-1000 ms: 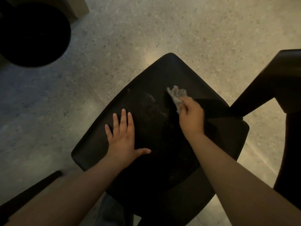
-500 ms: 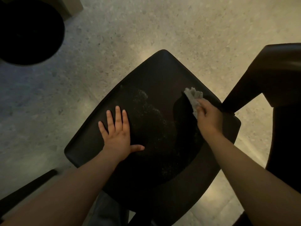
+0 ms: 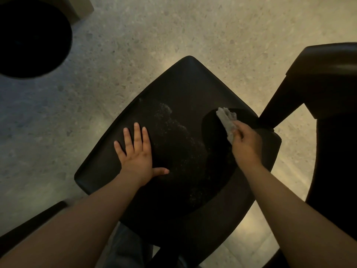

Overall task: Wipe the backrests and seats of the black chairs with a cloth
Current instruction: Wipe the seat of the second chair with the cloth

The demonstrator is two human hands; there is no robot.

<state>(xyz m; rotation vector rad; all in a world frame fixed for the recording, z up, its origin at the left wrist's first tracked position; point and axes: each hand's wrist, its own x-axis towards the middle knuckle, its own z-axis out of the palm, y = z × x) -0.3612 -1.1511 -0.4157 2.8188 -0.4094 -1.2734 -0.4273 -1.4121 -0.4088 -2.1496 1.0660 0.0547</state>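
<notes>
A black chair seat (image 3: 185, 89) fills the middle of the view, seen from above, with a pale dusty patch across its centre. My left hand (image 3: 136, 154) lies flat on the seat's left part, fingers straight and spread. My right hand (image 3: 245, 144) grips a crumpled grey cloth (image 3: 227, 120) and holds it against the seat's right side, near the edge. A darker wiped area lies just left of the cloth.
A second black chair (image 3: 326, 80) stands close at the right, its armrest almost touching the seat's corner. A round black object (image 3: 32, 37) sits at the top left on the speckled floor (image 3: 193, 26). A dark bar (image 3: 29, 227) crosses the bottom left.
My right hand has swept the cloth from the seat's middle toward its right edge. My left hand has stayed flat in the same spot on the seat.
</notes>
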